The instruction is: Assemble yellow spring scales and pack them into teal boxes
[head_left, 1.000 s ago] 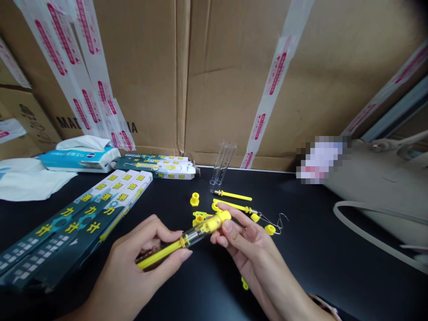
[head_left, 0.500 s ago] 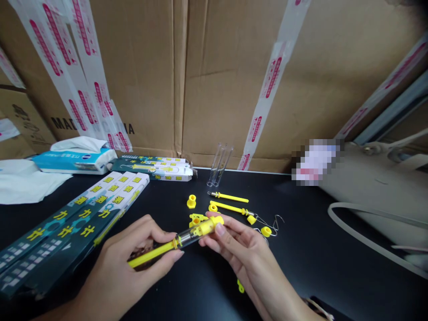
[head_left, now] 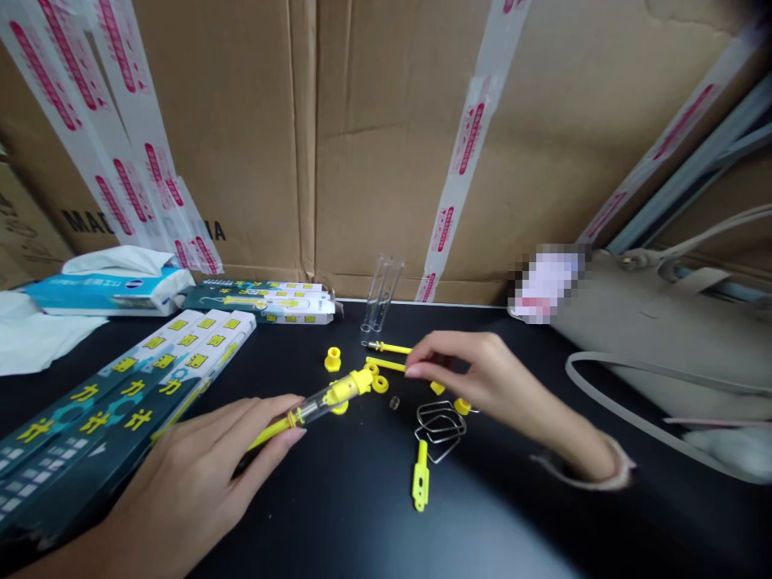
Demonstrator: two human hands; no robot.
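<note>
Between the thumb and fingers of my left hand lies a spring scale, tilted up to the right, with a clear tube, a yellow cap at its far end and a yellow rod running back into the palm. My right hand is over the loose parts, thumb and fingers pinched at the end of a yellow rod; what they grip is hidden. Another yellow rod lies just behind. Nearby are yellow rings, a yellow cap, wire hooks, a flat yellow piece and a tiny coil.
Clear tubes stand at the back against a large cardboard box. Printed spring scale boxes lie at the left, a tissue pack behind them. A beige bag with a looping strap sits at the right.
My right hand has let go of the capped end of the spring scale and moved right and up to the loose rods. My left hand keeps hold, slightly further left. The wire hooks are now uncovered.
</note>
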